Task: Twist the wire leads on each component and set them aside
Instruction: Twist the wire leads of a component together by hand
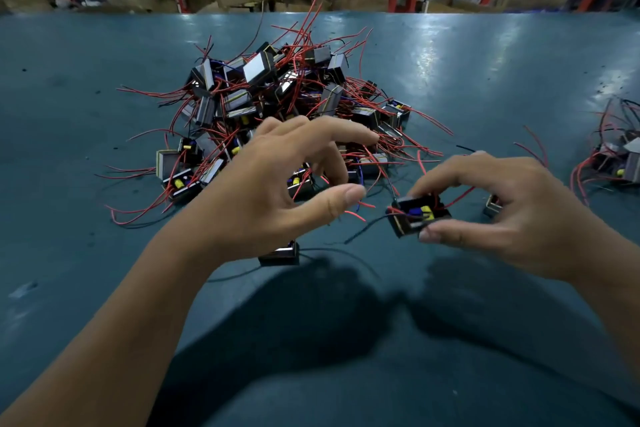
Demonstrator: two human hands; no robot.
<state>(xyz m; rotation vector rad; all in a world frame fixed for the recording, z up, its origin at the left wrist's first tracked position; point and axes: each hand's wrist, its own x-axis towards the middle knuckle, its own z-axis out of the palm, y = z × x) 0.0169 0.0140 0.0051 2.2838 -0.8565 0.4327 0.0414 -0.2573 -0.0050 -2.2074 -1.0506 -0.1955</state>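
Component (417,217) pinched between thumb and curled fingers of the right hand (502,208), held just above the near part of the table (104,62). Body: small black block with yellow and blue parts on its upper face; one black lead (363,227) and thin red leads trail loose. It is probably light and rigid, best held by the block, while the leads look soft and pliable, to be taken near their free ends. Left hand (273,184) spread open, holding nothing, above the pile (277,104) of untreated components. Finished group (620,156) lies at far right.
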